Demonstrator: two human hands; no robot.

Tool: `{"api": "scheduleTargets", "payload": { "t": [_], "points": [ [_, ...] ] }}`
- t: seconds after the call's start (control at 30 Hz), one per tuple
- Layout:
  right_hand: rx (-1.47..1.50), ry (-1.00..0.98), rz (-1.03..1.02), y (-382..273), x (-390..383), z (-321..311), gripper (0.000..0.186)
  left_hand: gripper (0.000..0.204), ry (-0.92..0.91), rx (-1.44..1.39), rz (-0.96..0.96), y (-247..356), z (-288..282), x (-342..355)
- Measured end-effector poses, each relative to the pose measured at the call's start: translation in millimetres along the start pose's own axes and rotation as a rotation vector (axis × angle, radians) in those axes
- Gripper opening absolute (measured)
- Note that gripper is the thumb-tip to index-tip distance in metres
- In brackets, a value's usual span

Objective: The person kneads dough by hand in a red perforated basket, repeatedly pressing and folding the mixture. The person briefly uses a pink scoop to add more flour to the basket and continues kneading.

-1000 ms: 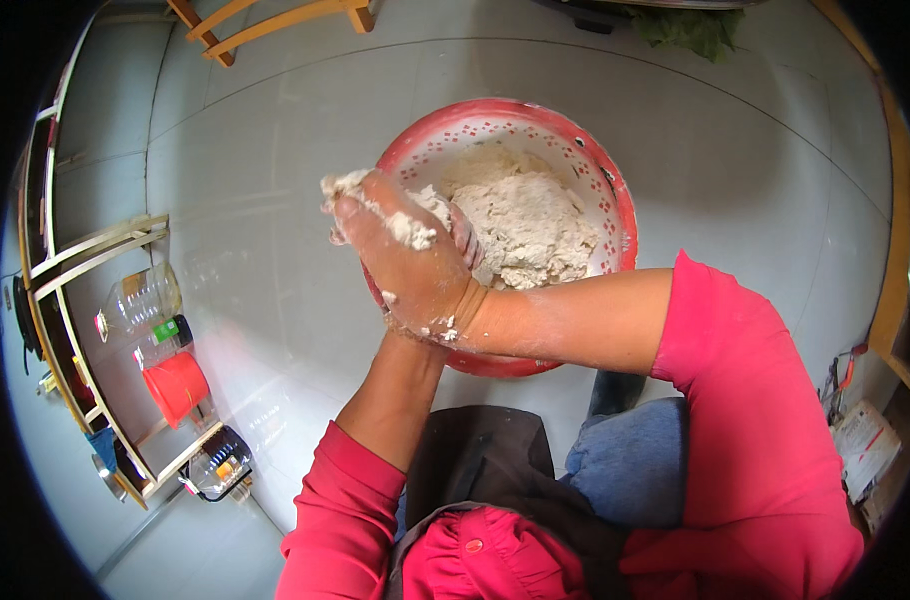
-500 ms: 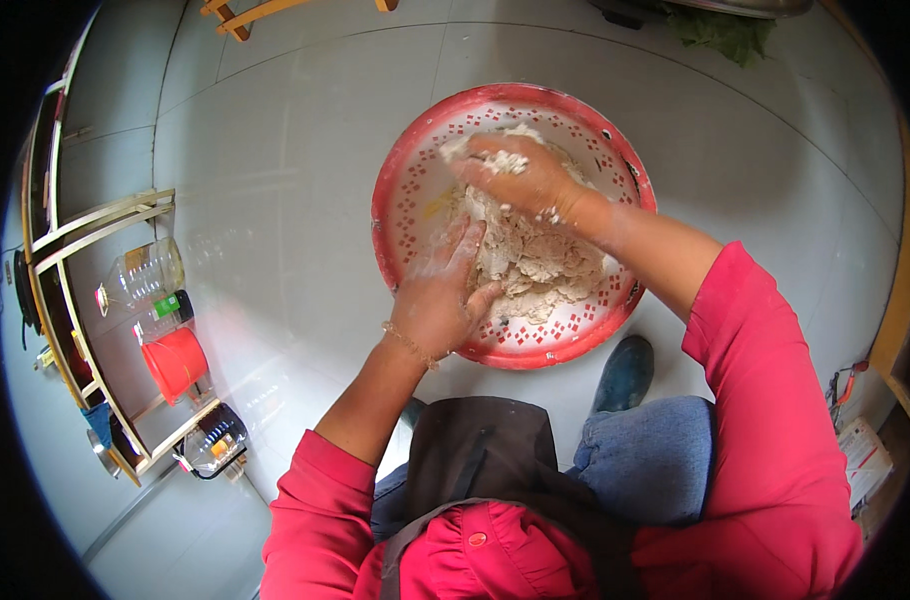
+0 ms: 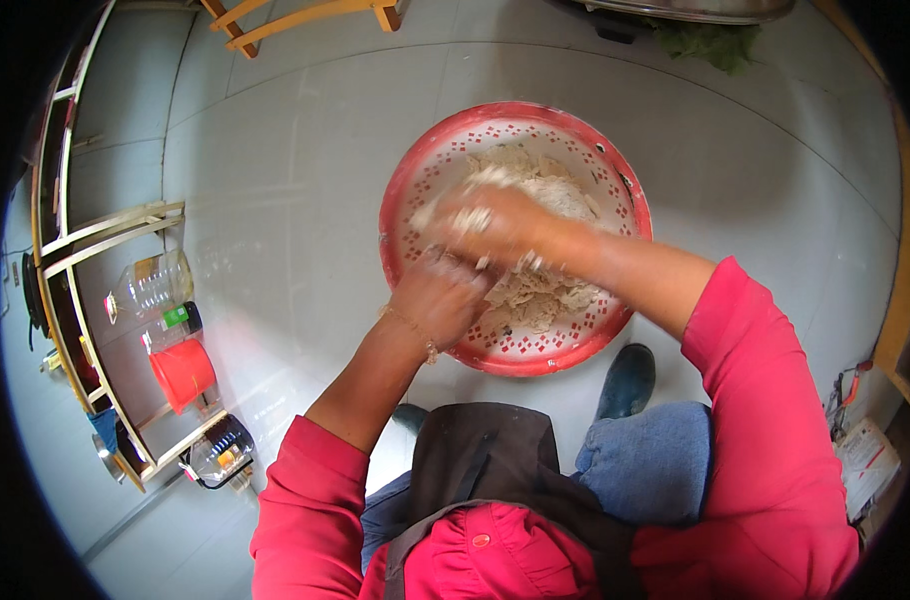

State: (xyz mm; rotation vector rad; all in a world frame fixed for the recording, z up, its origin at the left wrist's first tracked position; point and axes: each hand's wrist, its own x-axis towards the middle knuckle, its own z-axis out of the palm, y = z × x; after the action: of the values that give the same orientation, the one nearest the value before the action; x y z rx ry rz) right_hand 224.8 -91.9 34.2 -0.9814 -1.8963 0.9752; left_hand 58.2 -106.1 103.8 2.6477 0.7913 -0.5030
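A wide enamel basin [image 3: 425,165], white with a red rim and small red diamond marks, stands on the floor before me. Shaggy, floury dough [image 3: 550,300] lies in its middle and right part. Over the basin's left half my two hands come together. My right hand [image 3: 490,225] is on top, smeared by motion, with pale dough bits stuck to its back and fingers. Beneath it is my left hand [image 3: 440,290], its fingers blurred and partly covered by the right. Whether either hand grips any dough does not show.
A light wooden rack [image 3: 115,235] stands at the left, with clear plastic bottles [image 3: 155,285] and a red bucket [image 3: 183,372] beside it. Wooden legs [image 3: 315,15] and leafy greens [image 3: 710,45] are at the far edge. My dark boot [image 3: 627,380] is close to the basin's near rim.
My right hand has moved left and down, over my left hand. The left hand's fingers, spread against the dough before, are now mostly covered. More dough shows at the basin's far side.
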Motion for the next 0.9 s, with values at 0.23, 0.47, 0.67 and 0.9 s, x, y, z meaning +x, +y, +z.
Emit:
{"api": "scheduleTargets", "payload": {
  "t": [0.23, 0.47, 0.67, 0.9],
  "points": [
    [-0.26, -0.104, 0.388, 35, 2, -33, 0.049, 0.055, 0.196, 0.133, 0.226, -1, -3, -15],
    [0.216, -0.109, 0.199, 86, -43, -12, 0.068, 0.047, 0.334, -0.189, 0.22, -10, -57, -20],
    [-0.118, -0.091, 0.375, 107, -48, -4, 0.047, 0.033, 0.75, -0.504, -0.327, -26, -181, -94],
    [-0.335, -0.08, 0.409, 99, -63, 4, 0.05, 0.03, 1.652, -0.68, -0.457, -76, -388, -185]
  ]
}}
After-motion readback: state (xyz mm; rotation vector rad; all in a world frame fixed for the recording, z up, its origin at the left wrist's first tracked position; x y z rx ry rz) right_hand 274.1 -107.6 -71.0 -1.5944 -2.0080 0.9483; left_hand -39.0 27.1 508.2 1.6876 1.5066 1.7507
